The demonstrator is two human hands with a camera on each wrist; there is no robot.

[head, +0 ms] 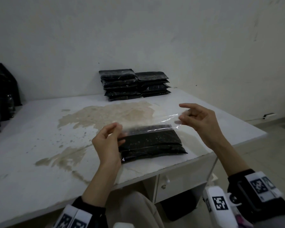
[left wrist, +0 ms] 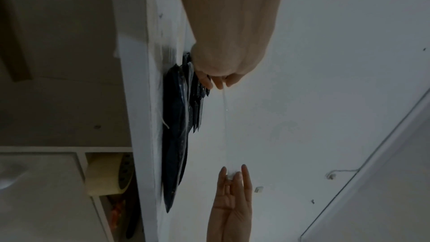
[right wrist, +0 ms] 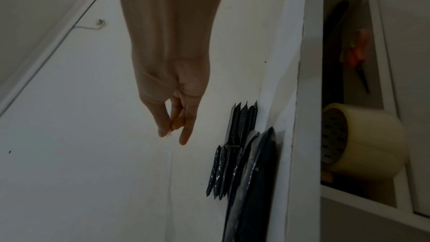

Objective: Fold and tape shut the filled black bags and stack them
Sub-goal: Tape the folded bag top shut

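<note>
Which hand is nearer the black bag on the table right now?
Left. The left hand is at the black bag's left end, pinching a clear tape strip. The right hand holds the strip's other end, above the bag's far right corner.

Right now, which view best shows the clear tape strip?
Head view: the clear strip of tape shows full width, stretched between the left hand and right hand above the black plastic bag. Left wrist sees it edge-on, a thin line. Right wrist shows only the pinch.
</note>
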